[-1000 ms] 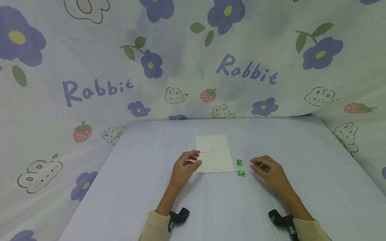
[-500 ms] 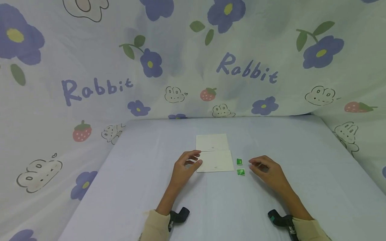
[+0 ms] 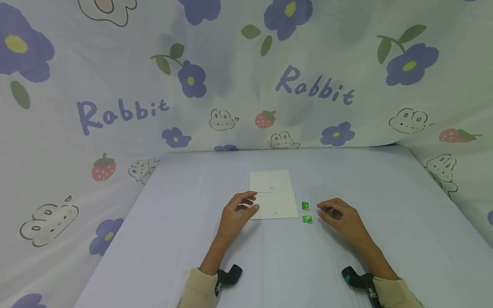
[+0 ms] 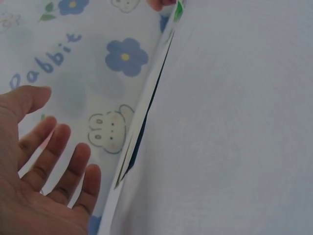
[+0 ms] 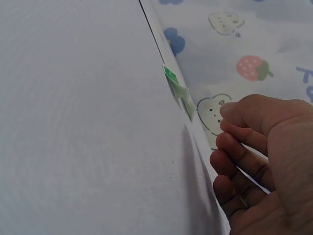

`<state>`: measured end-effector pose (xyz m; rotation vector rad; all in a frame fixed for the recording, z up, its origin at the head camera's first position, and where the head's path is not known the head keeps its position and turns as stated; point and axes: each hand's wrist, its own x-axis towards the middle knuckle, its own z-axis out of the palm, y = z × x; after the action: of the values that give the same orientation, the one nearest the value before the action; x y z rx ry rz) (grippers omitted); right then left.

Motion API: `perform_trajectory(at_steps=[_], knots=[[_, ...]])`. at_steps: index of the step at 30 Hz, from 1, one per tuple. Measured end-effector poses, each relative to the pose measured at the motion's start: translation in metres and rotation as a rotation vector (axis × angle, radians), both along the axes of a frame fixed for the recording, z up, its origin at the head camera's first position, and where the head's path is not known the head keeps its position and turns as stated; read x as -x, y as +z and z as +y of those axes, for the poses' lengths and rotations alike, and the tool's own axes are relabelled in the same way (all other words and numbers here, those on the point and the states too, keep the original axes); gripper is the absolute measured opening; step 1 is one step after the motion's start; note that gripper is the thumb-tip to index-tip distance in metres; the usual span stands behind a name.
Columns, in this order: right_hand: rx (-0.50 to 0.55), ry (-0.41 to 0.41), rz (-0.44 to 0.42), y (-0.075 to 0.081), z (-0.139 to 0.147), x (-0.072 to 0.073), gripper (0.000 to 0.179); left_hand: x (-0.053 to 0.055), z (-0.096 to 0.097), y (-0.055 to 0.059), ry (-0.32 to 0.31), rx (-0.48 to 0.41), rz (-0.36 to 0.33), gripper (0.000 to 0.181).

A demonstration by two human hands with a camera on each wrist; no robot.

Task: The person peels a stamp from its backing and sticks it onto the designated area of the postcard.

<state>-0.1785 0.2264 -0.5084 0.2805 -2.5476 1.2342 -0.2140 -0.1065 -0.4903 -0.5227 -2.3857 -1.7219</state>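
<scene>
Two flat cream paper rectangles, perhaps envelopes, lie one behind the other on the table; the nearer paper [image 3: 276,205] slightly overlaps or meets the farther paper [image 3: 270,181]. My left hand [image 3: 236,215] hovers at their left edge, fingers loosely bent and holding nothing. Just right of the papers lie two small green stamp-like squares with white borders, a rear square [image 3: 305,205] and a front square [image 3: 307,219]. Beside these squares is my right hand [image 3: 342,217], its fingers loosely curled with nothing in them. In the right wrist view the green squares [image 5: 172,76] appear edge-on, apart from the fingers.
A pale cloth covers the table [image 3: 269,265]. Behind and at both sides hangs a white curtain [image 3: 239,77] printed with flowers, rabbits and strawberries. Each wrist carries a black camera mount, the left mount [image 3: 230,276] and the right mount [image 3: 355,278].
My right hand has drifted very slightly left toward the green squares. My left hand, the papers and the squares stay in place; the head view has shifted a little.
</scene>
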Motion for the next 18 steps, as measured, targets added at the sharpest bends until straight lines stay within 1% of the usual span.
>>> perform_trajectory(at_steps=[9,14,16,18], knots=[[-0.013,0.013,-0.007,-0.0017,-0.0005,0.001,0.019,-0.0006,0.0015,-0.0004,0.006,0.009,-0.003,0.036],[-0.019,0.022,-0.006,-0.0034,-0.0008,0.0014,0.019,-0.001,0.0031,-0.0008,-0.004,-0.02,0.01,0.038],[-0.018,0.026,-0.01,-0.0035,-0.0004,0.0015,0.018,-0.0059,0.0057,0.0078,-0.006,-0.029,0.014,0.037],[-0.018,0.029,-0.013,-0.0034,0.0,0.0015,0.019,-0.0058,0.006,0.0078,-0.01,-0.031,0.015,0.037]])
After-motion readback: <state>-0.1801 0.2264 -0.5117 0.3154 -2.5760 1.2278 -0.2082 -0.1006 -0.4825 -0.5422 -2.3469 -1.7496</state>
